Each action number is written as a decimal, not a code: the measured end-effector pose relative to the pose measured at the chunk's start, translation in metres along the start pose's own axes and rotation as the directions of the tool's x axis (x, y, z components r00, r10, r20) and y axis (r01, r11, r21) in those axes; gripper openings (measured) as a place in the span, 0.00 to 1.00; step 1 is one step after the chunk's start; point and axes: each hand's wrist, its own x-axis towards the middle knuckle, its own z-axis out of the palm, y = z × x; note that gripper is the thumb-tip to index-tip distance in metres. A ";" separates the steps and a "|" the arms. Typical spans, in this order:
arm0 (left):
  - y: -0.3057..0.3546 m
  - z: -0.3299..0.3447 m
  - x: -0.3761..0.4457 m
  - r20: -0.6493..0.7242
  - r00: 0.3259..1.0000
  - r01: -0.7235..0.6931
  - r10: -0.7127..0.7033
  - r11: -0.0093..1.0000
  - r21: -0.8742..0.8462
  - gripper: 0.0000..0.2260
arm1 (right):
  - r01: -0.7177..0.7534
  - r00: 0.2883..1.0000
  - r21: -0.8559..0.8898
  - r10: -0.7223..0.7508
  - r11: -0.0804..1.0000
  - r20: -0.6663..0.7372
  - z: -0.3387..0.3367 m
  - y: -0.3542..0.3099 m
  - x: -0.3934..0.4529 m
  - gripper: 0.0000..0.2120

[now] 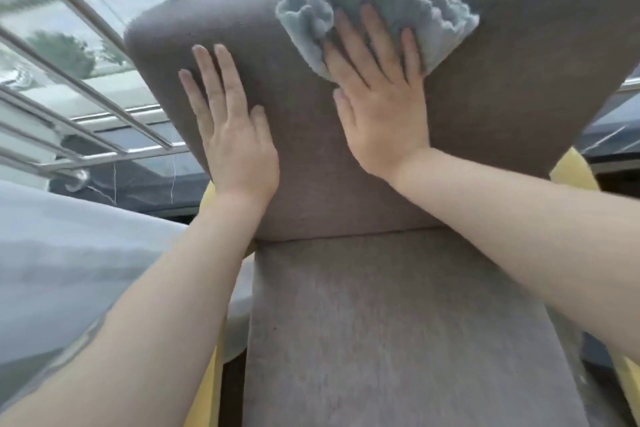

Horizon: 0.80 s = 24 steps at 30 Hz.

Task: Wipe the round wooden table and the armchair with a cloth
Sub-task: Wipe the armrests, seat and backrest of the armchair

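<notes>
Your right hand [377, 104] presses flat, fingers straight, on the grey cloth [374, 0] against the armchair [284, 107] backrest; the cloth's top edge is blurred. Your left hand [232, 135] lies open beside it, holding nothing.

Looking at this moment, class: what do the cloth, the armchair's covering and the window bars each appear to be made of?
Cloth: probably microfibre, grey-blue, soft, with a wavy stitched edge. Armchair covering: a matte taupe woven or velvety fabric; a fine nap shows. Window bars: likely polished metal, judging by their bright reflections.
</notes>
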 end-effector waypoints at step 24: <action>-0.051 0.026 -0.026 -0.103 0.995 -0.037 0.016 0.978 -0.203 0.28 | 0.354 0.901 -0.062 -0.322 0.933 0.290 0.052 -0.087 -0.028 0.26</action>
